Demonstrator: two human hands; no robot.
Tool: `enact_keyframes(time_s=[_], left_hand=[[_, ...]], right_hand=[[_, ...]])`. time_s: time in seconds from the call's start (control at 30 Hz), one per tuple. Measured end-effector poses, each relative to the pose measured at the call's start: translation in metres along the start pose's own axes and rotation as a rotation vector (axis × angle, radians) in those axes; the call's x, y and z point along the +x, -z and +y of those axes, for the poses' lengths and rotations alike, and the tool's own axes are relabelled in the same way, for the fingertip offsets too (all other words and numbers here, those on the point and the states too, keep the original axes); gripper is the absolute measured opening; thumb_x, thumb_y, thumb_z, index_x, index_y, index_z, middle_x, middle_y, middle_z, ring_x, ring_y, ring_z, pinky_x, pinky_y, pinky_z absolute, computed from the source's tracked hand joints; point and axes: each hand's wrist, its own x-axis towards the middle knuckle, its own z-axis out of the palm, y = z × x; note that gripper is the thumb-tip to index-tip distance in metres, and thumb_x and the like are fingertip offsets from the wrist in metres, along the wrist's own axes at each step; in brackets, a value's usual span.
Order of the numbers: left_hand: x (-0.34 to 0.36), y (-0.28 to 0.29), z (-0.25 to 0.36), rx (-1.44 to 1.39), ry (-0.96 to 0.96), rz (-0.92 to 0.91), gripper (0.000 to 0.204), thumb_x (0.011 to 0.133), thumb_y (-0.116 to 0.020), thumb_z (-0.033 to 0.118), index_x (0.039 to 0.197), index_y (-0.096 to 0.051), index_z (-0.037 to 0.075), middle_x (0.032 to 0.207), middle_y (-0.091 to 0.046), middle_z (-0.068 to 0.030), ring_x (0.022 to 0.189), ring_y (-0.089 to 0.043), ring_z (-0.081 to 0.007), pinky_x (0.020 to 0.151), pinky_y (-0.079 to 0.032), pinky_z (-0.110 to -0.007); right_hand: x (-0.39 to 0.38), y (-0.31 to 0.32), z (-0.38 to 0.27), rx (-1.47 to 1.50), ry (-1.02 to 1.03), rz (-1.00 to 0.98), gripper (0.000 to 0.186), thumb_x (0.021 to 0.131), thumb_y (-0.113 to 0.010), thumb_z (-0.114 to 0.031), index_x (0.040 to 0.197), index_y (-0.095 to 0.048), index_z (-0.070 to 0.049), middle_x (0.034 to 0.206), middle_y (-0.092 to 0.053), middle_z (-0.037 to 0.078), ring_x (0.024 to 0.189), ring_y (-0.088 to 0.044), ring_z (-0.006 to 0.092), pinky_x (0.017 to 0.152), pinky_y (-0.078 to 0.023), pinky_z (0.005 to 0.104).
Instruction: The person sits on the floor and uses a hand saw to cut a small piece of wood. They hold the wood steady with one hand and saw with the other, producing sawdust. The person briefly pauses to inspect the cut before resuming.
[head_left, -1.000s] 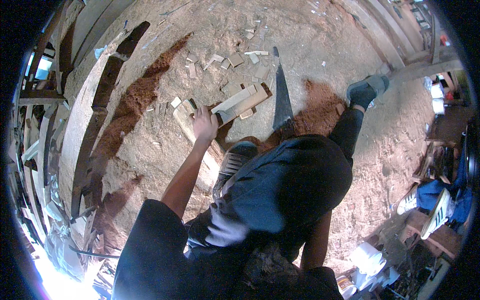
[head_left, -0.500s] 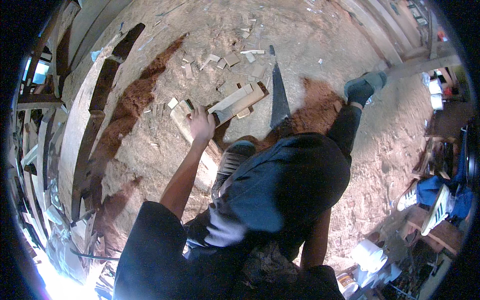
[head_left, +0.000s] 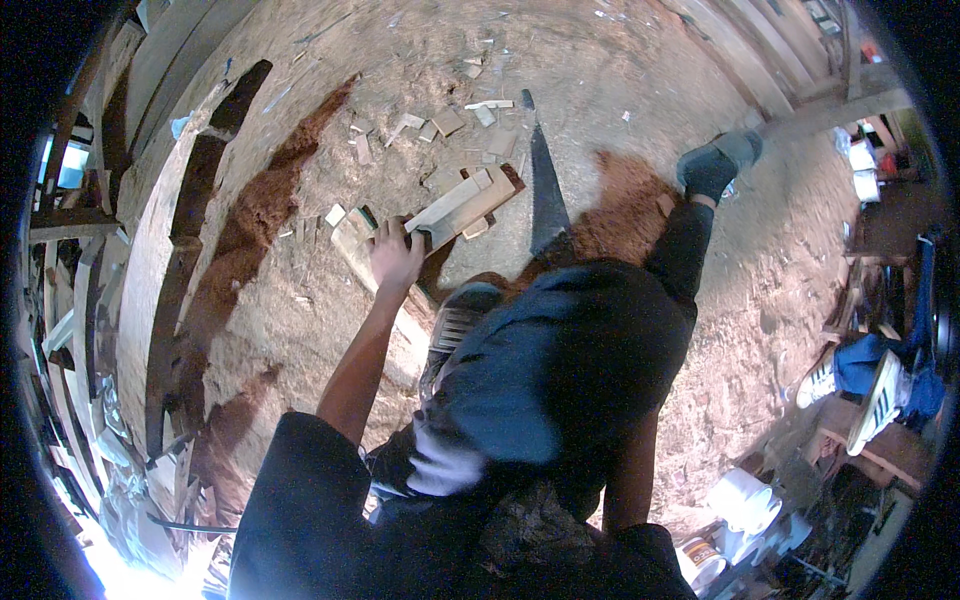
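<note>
My left hand point(head_left: 397, 262) is closed over the near-left end of a short wooden block point(head_left: 462, 202). That block lies slanted across the ground, its far end dark. Under and beside the hand runs a longer pale plank point(head_left: 352, 240), which passes back by my shoe point(head_left: 462, 318). To the right of the block lies a handsaw point(head_left: 547, 195), its dark blade tapering away from me; its near end is hidden behind my leg. Of my right arm only the forearm point(head_left: 632, 470) shows, and my right hand is hidden behind my bent leg.
Small wood offcuts point(head_left: 447, 122) are scattered beyond the block. A long notched timber point(head_left: 160, 270) stands on the left, near stacked boards. Reddish sawdust point(head_left: 628, 195) lies by my other foot point(head_left: 718, 165). White buckets point(head_left: 745, 500) and another person's shoes point(head_left: 875, 405) are at the right.
The whole view has shifted slightly, so things appear a little further left. My left hand stays at the block's end, its fingers slightly changed. The saw and block appear unmoved.
</note>
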Motion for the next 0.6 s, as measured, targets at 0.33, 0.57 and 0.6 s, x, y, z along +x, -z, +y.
enact_keyframes(time_s=[0.33, 0.57, 0.6], left_hand=[[0.000, -0.006, 0.007, -0.058, -0.047, 0.034, 0.046, 0.097, -0.057, 0.041, 0.126, -0.060, 0.005, 0.118, -0.064, -0.0194, 0.113, -0.060, -0.0399, 0.099, -0.043, -0.055], [-0.008, -0.001, 0.006, -0.045, -0.094, 0.018, 0.043, 0.098, -0.059, 0.038, 0.126, -0.060, 0.006, 0.117, -0.064, -0.0201, 0.110, -0.061, -0.0413, 0.095, -0.046, -0.055], [-0.015, -0.017, 0.017, -0.065, -0.095, -0.029, 0.043, 0.098, -0.059, 0.038, 0.126, -0.060, 0.006, 0.117, -0.064, -0.0202, 0.109, -0.061, -0.0415, 0.095, -0.046, -0.055]], right_hand=[[0.019, -0.007, 0.001, -0.044, 0.120, 0.016, 0.011, 0.087, -0.066, -0.015, 0.092, -0.074, -0.009, 0.084, -0.075, 0.013, 0.085, -0.073, 0.0292, 0.074, -0.053, 0.0437], [0.023, -0.058, -0.061, 0.190, -0.203, -0.425, 0.032, 0.086, -0.066, -0.013, 0.117, -0.070, -0.009, 0.108, -0.072, 0.023, 0.098, -0.070, 0.0420, 0.090, -0.054, 0.0476], [0.019, -0.066, -0.049, 0.111, -0.195, -0.483, 0.036, 0.085, -0.066, -0.014, 0.121, -0.068, -0.008, 0.110, -0.071, 0.024, 0.099, -0.070, 0.0435, 0.091, -0.054, 0.0484]])
